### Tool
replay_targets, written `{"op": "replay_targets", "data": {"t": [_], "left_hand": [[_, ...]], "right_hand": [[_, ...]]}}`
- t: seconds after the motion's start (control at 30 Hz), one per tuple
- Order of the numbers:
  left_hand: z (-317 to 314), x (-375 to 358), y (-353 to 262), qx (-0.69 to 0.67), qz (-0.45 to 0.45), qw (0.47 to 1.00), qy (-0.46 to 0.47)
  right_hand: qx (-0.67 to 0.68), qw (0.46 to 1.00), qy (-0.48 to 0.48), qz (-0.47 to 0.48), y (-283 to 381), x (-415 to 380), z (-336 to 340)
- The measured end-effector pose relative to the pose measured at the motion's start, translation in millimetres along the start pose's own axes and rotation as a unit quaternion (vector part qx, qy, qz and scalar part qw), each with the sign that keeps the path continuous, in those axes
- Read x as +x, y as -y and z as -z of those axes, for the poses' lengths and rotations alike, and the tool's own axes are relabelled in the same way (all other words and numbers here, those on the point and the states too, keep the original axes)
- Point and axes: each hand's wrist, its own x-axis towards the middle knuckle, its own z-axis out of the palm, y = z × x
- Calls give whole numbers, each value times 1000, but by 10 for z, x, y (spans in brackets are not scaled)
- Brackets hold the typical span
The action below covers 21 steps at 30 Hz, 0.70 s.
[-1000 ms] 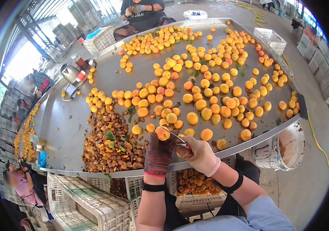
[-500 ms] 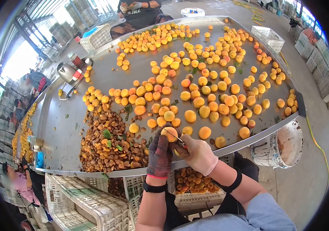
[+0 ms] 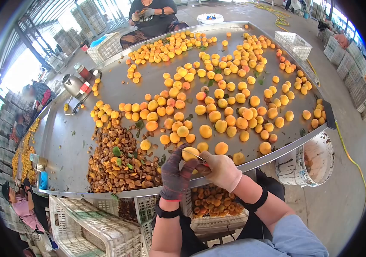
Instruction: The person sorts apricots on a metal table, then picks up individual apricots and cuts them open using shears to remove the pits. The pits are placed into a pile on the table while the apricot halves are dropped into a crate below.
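In the head view, my left hand [image 3: 175,174], in a dark stained glove, grips an apricot [image 3: 190,154] at the near edge of the metal table [image 3: 69,165]. My right hand [image 3: 222,170], in a pale glove, is closed around the reddish handle of a small knife [image 3: 204,162]. Its thin blade lies across the upper side of the fruit. Whole apricots [image 3: 221,148] rest just beyond my hands. Left of them is a heap of brown apricot pits [image 3: 121,167] with some green leaves. Below the table edge, a crate holds halved apricots [image 3: 214,201].
White plastic crates [image 3: 97,227] stand below the table at left. A stained bucket [image 3: 326,160] sits by the right edge. A kettle [image 3: 72,85] is at the table's far left. Across the table sits another person [image 3: 153,17]; more people are at left.
The apricot has turned in my left hand and shows a yellower side, with the blade still against it. The whole view has shifted slightly.
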Motion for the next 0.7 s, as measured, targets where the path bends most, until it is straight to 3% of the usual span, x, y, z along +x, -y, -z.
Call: {"op": "replay_targets", "data": {"t": [0.03,0.07,0.1,0.17,0.2,0.23,0.27,0.4,0.43,0.47,0.5,0.6,0.63,0.67,0.7], "left_hand": [[66,69,-11,216,-165,962,11],[94,100,-18,415,-318,852,21],[64,78,-14,414,-318,853,21],[-39,-5,-15,238,-219,946,-10],[-78,-41,-14,237,-220,946,-13],[-108,-77,-12,53,-103,993,-20],[-115,-96,-17,-133,18,991,-23],[-81,-75,-14,-86,49,994,-45],[-45,-50,-37,112,-115,986,-34],[-27,-37,-51,302,-272,913,-20],[-37,-38,-49,302,-272,913,-20],[-122,-91,-26,211,-226,951,-25],[-167,-122,-23,22,-132,991,-22],[-188,-132,-24,-167,-32,985,-15],[-184,-126,-15,-167,-32,985,-14]], "right_hand": [[-1,1000,15,2,-14,3,23],[-2,1000,14,2,-33,4,40],[21,1000,21,10,-54,1,51],[44,998,28,19,-60,-20,37],[42,999,12,10,-45,-39,13],[41,999,-3,2,-32,-45,-8],[41,999,-3,5,-24,-42,-29],[27,999,6,-20,-17,-50,-28],[32,999,14,-19,-15,-45,-13],[32,999,14,-19,-41,-41,-13],[43,999,26,-11,-87,-32,-17],[68,997,21,-3,-58,-42,-10],[82,997,3,-2,-31,-36,-12],[82,997,2,-1,-18,-31,-29],[63,998,0,-17,-10,-36,-55]]}}
